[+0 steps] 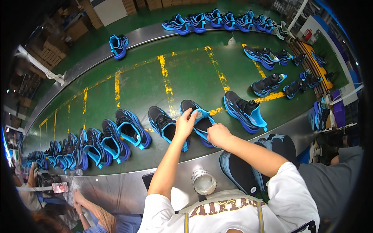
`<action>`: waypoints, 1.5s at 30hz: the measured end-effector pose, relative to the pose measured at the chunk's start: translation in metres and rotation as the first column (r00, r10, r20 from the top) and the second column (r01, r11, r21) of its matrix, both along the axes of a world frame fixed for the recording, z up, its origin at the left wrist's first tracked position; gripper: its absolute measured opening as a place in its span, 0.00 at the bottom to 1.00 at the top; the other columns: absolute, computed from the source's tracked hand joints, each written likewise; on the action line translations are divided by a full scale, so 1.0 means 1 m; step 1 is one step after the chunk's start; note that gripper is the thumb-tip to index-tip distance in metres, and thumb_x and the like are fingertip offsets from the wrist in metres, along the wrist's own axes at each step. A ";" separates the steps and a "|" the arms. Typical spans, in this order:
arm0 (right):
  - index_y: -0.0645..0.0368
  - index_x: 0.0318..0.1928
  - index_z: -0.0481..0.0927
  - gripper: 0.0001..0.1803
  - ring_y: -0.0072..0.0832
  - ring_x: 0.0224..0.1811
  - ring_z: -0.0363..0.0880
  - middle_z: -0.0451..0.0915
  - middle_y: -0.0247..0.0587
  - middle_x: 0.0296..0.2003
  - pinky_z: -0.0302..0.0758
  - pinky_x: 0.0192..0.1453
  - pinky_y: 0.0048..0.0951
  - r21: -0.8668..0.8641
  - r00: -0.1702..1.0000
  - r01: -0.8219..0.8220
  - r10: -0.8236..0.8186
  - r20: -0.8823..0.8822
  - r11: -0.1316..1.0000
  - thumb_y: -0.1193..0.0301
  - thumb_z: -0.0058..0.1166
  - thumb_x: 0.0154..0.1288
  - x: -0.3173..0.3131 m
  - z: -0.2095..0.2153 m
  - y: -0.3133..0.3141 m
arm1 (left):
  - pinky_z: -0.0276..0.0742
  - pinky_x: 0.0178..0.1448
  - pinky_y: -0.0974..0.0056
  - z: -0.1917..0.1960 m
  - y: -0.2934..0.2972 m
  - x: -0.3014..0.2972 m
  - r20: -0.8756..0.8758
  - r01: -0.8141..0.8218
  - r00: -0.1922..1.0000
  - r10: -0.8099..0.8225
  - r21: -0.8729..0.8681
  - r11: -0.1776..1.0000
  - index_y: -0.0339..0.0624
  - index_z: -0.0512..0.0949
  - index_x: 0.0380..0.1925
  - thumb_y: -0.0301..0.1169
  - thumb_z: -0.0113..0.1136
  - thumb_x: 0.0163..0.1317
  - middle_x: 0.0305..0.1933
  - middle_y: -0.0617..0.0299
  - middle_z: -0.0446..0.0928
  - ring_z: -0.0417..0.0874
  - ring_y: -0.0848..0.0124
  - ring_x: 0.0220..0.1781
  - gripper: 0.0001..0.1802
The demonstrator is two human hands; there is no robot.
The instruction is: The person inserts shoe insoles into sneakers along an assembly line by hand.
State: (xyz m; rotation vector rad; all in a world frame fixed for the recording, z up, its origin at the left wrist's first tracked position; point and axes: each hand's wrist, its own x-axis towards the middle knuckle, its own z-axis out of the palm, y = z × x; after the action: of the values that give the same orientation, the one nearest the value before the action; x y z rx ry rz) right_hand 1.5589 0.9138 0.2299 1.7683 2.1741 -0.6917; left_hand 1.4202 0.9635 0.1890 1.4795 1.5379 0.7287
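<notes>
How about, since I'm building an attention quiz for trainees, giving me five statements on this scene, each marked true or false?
1. The left hand and right hand are at the same shoe. True.
2. The work surface is red. False: the work surface is green with yellow marks.
3. The jar is right of the dark sole-shaped pieces. False: the jar is to their left.
4. Other shoes stand along the far metal ledge. True.
5. Long sleeves cover the person's forearms. False: the forearms are bare.
</notes>
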 end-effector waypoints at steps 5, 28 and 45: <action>0.65 0.28 0.77 0.09 0.40 0.38 0.73 0.73 0.50 0.34 0.73 0.39 0.32 0.164 0.983 -0.178 0.184 -0.019 0.970 0.74 0.45 0.50 -0.001 -0.030 0.002 | 0.68 0.43 0.70 0.002 0.004 -0.003 0.042 0.031 0.999 -0.029 -0.060 0.998 0.32 0.70 0.44 0.45 0.52 0.55 0.34 0.53 0.77 0.75 0.73 0.38 0.26; 0.65 0.28 0.77 0.09 0.38 0.40 0.71 0.72 0.47 0.36 0.71 0.43 0.33 0.251 0.971 -0.202 0.228 -0.079 0.947 0.73 0.44 0.50 0.015 -0.064 0.025 | 0.67 0.31 0.69 -0.007 -0.002 0.017 -0.030 -0.007 1.000 0.008 0.036 0.999 0.33 0.72 0.39 0.39 0.49 0.57 0.22 0.51 0.73 0.74 0.72 0.26 0.19; 0.58 0.45 0.74 0.17 0.35 0.52 0.67 0.69 0.45 0.49 0.62 0.54 0.32 -0.277 0.575 -0.728 0.778 0.252 0.627 0.69 0.43 0.54 -0.005 0.004 0.059 | 0.68 0.32 0.67 -0.015 -0.002 0.014 0.019 -0.036 0.999 0.034 0.124 0.992 0.35 0.69 0.42 0.36 0.51 0.56 0.28 0.53 0.70 0.72 0.67 0.28 0.17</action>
State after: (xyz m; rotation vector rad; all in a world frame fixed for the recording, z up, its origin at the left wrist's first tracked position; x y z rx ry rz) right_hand 1.5537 0.9731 0.2340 0.6418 2.2373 -0.2598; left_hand 1.4344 0.9619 0.1740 1.5365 1.5329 0.8685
